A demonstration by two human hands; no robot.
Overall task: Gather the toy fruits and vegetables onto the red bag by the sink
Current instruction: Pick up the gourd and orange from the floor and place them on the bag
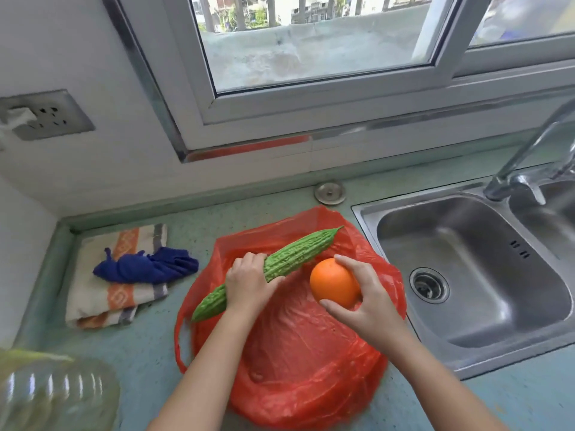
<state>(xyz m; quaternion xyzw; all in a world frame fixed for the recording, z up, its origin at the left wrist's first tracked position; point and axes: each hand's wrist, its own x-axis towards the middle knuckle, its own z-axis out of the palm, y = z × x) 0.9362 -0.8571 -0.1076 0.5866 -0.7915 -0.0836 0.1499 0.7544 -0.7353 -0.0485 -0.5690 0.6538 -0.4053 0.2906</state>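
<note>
Both of the person's bare hands are over a red plastic bag (295, 353) spread flat and crumpled on the pale green counter (149, 346), just left of the steel sink (473, 275). The left hand (249, 283) is wrapped around the middle of a long, bumpy green bitter gourd (298, 253), fingers curled over the top and thumb underneath, clamped firmly on it. The gourd lies at a slant: its pointed tip reaches up toward the far right corner of the bag, while its blunt end sticks out past the bag's left edge, over the counter. Whether it rests on the plastic or is lifted slightly above it, I cannot tell.

The right hand (364, 303) grips an orange (334, 283), with fingers spread around its right side and the thumb pressed under it. The orange sits just beside the gourd, nearly touching it, above the upper right part of the bag.

To the left of the bag, a folded striped towel (102, 300) lies in the counter's corner, and a crumpled blue cloth (146, 265) rests on top of it. A round metal cap (329, 192) sits on the counter behind the bag, near the wall. The tap (529, 160) rises at the far right edge of the sink. A clear plastic bottle (53, 396), blurred, shows at the near left. On the wall there is a socket (49, 115), and a window (311, 42) above the counter.
</note>
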